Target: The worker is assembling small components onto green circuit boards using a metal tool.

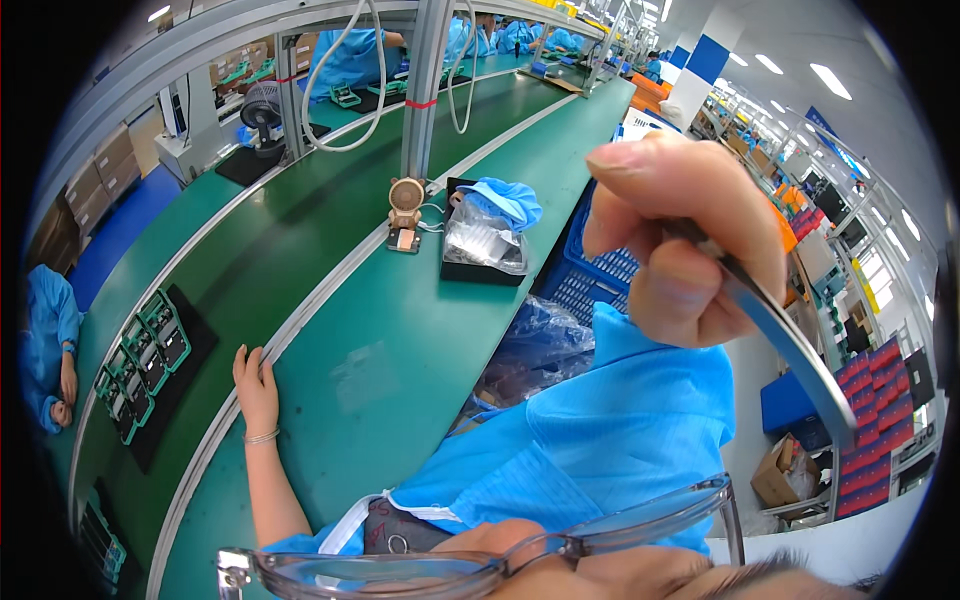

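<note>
My right hand is raised close in front, its fingers closed in a pinch. They grip a slim, flat, tweezers-like metal tool, whose wide end slants down to the right; its other end is hidden in the fingers. On the left, my left hand lies with fingers stretched over the metal rail along the green bench. It holds nothing. Right of it, a clear plastic film lies flat on the bench.
Beyond my left hand runs a green conveyor belt carrying dark mats with green-framed circuit boards. A black box holds clear bags and a blue cap. Near it stands a small bronze-coloured device. A blue crate sits beside the bench.
</note>
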Tool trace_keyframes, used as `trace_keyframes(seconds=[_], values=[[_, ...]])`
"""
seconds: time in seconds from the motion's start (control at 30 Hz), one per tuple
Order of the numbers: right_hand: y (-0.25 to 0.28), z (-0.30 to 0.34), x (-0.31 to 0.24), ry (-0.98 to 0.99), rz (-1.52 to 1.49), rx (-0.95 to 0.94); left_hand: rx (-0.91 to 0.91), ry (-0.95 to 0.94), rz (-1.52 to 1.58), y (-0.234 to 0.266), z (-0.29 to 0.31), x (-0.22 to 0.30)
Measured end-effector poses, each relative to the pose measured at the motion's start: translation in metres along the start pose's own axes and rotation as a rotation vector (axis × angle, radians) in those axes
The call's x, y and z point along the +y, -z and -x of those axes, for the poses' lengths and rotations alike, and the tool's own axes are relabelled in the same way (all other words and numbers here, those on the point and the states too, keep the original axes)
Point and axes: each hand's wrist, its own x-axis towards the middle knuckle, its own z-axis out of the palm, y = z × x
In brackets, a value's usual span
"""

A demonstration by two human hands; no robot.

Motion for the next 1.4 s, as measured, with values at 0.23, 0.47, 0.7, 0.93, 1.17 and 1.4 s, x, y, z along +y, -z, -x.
trace_keyframes(seconds=[0.23,0.47,0.7,0.93,1.17,1.4], values=[[0.013,-0.005,-0.008,0.048,0.029,-0.07,-0.001,-0.003,0.021,-0.006,-0.002,-0.004],[0.007,-0.032,0.013,0.114,0.057,-0.147,0.006,-0.024,0.012,-0.016,-0.011,-0.01],[0.024,-0.028,0.0,0.176,0.09,-0.206,0.004,-0.006,0.005,-0.02,-0.012,-0.012],[0.036,-0.029,-0.01,0.21,0.141,-0.255,0.01,-0.055,-0.024,-0.02,-0.014,-0.008],[0.041,-0.029,-0.033,0.242,0.187,-0.318,-0.01,-0.057,-0.053,-0.019,-0.017,-0.003],[0.041,-0.04,-0.007,0.256,0.088,-0.385,-0.027,-0.045,-0.067,-0.012,-0.02,-0.003]])
